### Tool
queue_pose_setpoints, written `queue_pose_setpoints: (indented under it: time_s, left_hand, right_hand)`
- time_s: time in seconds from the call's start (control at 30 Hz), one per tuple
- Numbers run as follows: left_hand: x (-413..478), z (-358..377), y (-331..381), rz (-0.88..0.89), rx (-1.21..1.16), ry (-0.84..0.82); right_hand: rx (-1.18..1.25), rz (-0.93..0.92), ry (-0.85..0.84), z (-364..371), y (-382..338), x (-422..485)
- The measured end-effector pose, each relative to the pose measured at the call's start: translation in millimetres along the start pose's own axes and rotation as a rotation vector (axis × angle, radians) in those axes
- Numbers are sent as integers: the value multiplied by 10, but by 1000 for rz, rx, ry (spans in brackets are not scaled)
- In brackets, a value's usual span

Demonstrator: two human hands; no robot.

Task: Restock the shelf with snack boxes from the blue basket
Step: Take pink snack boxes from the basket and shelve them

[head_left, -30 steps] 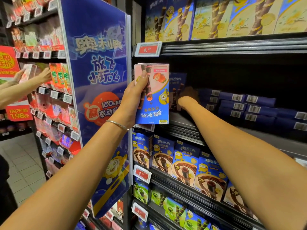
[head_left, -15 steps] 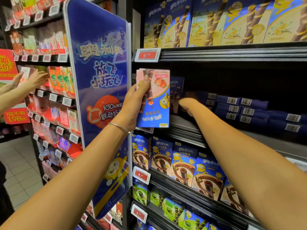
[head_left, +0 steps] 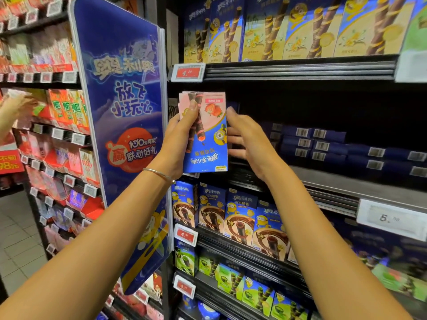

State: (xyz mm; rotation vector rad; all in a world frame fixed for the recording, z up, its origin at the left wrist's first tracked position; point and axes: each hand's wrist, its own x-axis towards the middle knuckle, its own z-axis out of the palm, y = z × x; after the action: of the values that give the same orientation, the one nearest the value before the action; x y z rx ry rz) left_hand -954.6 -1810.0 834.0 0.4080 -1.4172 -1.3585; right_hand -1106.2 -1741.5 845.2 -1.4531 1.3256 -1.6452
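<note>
In a shop aisle, before a dark shelf [head_left: 346, 188], an upside-down pink-and-blue snack box [head_left: 209, 144] hangs at its left end. The left hand [head_left: 178, 144] grasps it, thumb across the front. The right hand [head_left: 249, 139] is released, fingers just beside its right edge.

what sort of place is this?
Most likely a supermarket snack aisle: shelves of boxed wafer rolls, red price tags on the shelf edges, a blue promo board beside the bay. The left hand grips snack boxes.
</note>
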Motion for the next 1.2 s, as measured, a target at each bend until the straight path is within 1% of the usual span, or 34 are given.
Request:
queue_pose_setpoints:
  time_s: [0.07, 0.17, 0.3, 0.4, 0.53, 0.67, 0.83, 0.93, 1.03, 1.1, 1.2]
  left_hand:
    - [-54, 49, 17, -14, -19, -10]
    - [-109, 113, 34, -12, 5, -11]
    - [-172, 153, 41, -93, -10, -52]
    - [-179, 190, 14, -113, -13, -12]
    - [-158, 259, -53, -119, 98, 12]
    - [-142, 323, -117, -125, 148, 58]
    - [-86, 318, -75, -121, 168, 61]
    - [22, 276, -40, -126, 165, 160]
    - [165, 199, -42, -110, 143, 179]
    - [262, 148, -50, -94, 147, 201]
    - [369, 58, -115, -56, 122, 230]
  right_hand:
    - [-47, -53, -25, 15, 33, -107]
    - [-116, -102, -5, -13, 44, -180]
    - [-102, -95, -12, -115, 20, -235]
    - [-93, -95, 20, -174, -27, -258]
    - [-149, -62, 24, -270, -62, -293]
    - [-133, -34, -10, -405, -68, -285]
    - [-45, 6, -23, -477, -39, -258]
    - [25, 23, -9, -509, -40, -221]
    - [53, 14, 47, -535, -44, -183]
    - [31, 17, 130, -572, -40, -129]
    - [14, 69, 265, -621, -41, -5]
